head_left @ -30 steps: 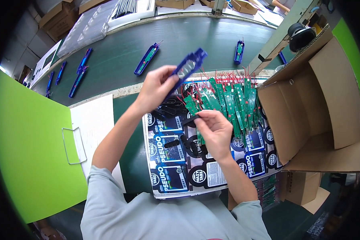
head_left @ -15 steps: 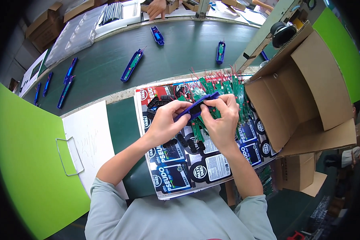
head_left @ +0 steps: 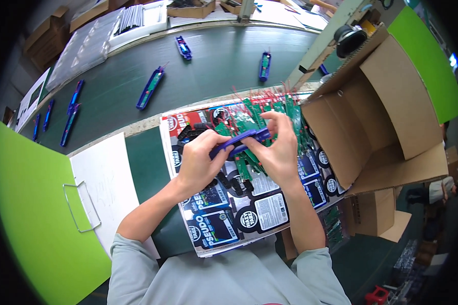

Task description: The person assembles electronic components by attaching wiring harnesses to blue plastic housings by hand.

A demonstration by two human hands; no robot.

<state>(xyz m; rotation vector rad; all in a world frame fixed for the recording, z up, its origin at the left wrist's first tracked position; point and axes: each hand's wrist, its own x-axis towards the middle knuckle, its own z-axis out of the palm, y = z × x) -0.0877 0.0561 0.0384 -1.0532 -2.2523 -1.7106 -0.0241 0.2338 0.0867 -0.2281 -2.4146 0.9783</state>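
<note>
A blue plastic casing [head_left: 242,138], long and narrow, is held slantwise above the printed board in front of me. My left hand [head_left: 199,157] pinches its left end between thumb and fingers. At the other end, my right hand [head_left: 280,155] has its thumb pressed against the casing, with the index finger raised off it. The hands partly cover the casing, so its inside is hard to see. Beneath and beyond it lie many green circuit boards [head_left: 292,109] with thin red wires. Small black plastic parts [head_left: 191,133] rest beside my left hand, with more below the casing.
A printed board [head_left: 203,247] forms my work surface. An open cardboard box [head_left: 341,147] stands at its right. On the green conveyor belt [head_left: 112,96] beyond lie several blue casings, some with circuit boards [head_left: 150,89]. At left are a white sheet [head_left: 104,173] and a green panel [head_left: 33,203].
The casing has tilted and shifted slightly left between my hands. My right index finger has lifted from it. The other person's hand across the belt is gone from view, and the whole view has shifted slightly.
</note>
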